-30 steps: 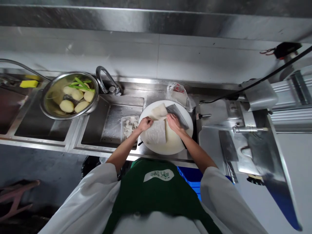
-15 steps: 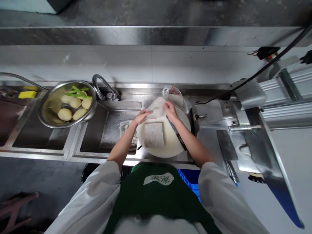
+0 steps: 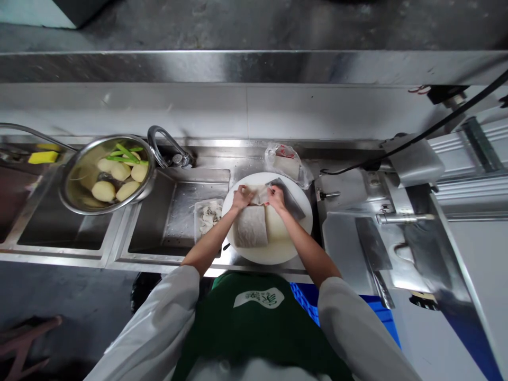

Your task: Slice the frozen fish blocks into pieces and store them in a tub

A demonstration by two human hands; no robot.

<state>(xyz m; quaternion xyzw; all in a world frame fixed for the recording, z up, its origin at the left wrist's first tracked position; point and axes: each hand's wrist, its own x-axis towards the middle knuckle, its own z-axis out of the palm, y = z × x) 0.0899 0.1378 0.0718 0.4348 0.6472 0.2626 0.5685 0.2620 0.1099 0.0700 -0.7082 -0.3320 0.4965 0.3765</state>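
My left hand (image 3: 242,198) and my right hand (image 3: 275,197) pinch a thin pale sheet (image 3: 259,194), perhaps tofu skin, bunched between them. It hangs just past the back edge of a stack of similar sheets (image 3: 251,227). That stack lies on the left part of a round white cutting board (image 3: 280,248). Beside my right hand, a wide knife blade (image 3: 289,197) rests on the board; I cannot see its handle. Behind the board sits a clear plastic bag (image 3: 288,161) with a pale block inside.
Left of the board, a tray (image 3: 209,216) of pale pieces stands by the sink (image 3: 184,206). A steel bowl (image 3: 107,206) of peeled potatoes and green stalks is near the faucet (image 3: 174,145). A cleaver (image 3: 372,246) lies at right. A steel shelf (image 3: 254,66) spans the back.
The sheet was spread wider and lifted at the back of the board; now it is bunched lower between my hands. More of the knife blade shows, right of my forearm. The view has tilted slightly.
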